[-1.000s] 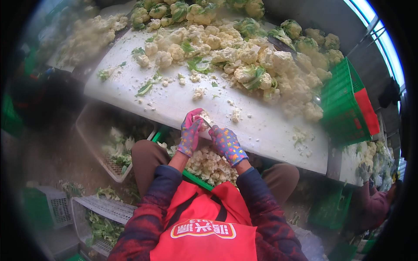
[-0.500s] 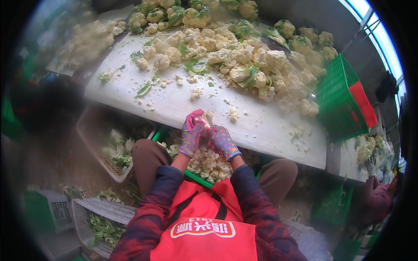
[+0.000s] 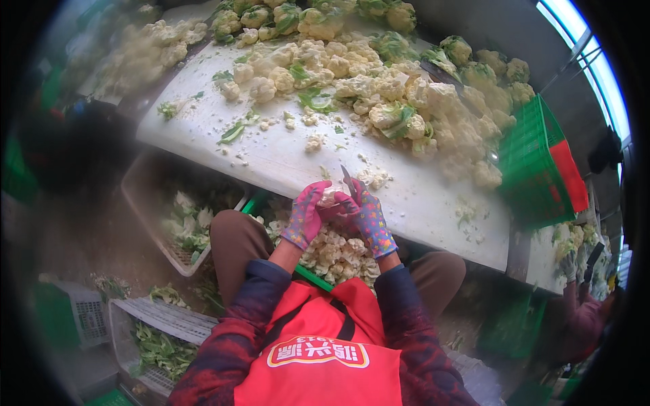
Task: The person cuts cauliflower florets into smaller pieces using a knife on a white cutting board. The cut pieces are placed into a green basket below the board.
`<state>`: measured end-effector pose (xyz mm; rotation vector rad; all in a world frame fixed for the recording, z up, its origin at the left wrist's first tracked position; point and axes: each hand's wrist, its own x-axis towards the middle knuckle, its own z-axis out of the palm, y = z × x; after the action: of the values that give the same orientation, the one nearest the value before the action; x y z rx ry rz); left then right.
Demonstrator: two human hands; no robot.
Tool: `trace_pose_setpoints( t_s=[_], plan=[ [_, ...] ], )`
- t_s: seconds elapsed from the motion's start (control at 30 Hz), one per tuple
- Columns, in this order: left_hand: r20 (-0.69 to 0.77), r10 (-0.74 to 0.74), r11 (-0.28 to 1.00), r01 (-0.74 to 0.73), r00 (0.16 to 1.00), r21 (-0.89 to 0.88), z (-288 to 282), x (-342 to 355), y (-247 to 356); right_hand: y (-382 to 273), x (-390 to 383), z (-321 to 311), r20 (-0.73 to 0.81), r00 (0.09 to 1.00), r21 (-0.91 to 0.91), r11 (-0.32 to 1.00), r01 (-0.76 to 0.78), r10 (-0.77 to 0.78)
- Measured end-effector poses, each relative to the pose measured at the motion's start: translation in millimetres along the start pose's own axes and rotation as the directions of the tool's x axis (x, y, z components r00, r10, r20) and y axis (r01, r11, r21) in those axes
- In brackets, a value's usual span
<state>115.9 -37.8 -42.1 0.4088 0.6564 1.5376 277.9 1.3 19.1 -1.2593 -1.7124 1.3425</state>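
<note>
My left hand (image 3: 307,215), in a pink patterned glove, is closed around a cauliflower piece (image 3: 332,195) close to the table's front edge. Gloved the same way, my right hand (image 3: 370,220) grips a small knife (image 3: 347,178), its blade pointing up and away from me. The fingers of both hands meet near the piece; the knife's handle is hidden in my palm. Below my hands, between my knees, a green crate (image 3: 313,278) holds cut cauliflower florets (image 3: 342,254). Just beyond the knife, loose crumbs of cauliflower (image 3: 374,178) lie on the white table (image 3: 264,162).
Cauliflower heads and pieces (image 3: 399,88) are heaped across the table's far side. A green crate (image 3: 535,162) with a red panel stands at the right. White baskets of leaves (image 3: 162,355) sit on the left floor. At far right another person's sleeve (image 3: 583,314) shows.
My right hand has swung slightly right and the knife blade now shows upright. More cauliflower bits lie on the table beyond my hands. The left hand still holds its piece.
</note>
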Motion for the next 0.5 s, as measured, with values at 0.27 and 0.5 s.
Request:
trace_pose_setpoints(
  t_s=[0.27,0.5],
  plan=[
    [-0.191,0.057,0.997,-0.045,0.980,0.068,-4.6,2.1,-20.1,33.7,-30.9,35.8,0.090,0.972,-0.694,0.687,0.218,-0.218],
    [-0.254,0.082,0.993,-0.056,0.964,0.107,-9.7,3.4,-26.1,25.6,-25.6,47.8,0.051,0.997,-0.632,0.772,0.073,-0.053]
  ],
)
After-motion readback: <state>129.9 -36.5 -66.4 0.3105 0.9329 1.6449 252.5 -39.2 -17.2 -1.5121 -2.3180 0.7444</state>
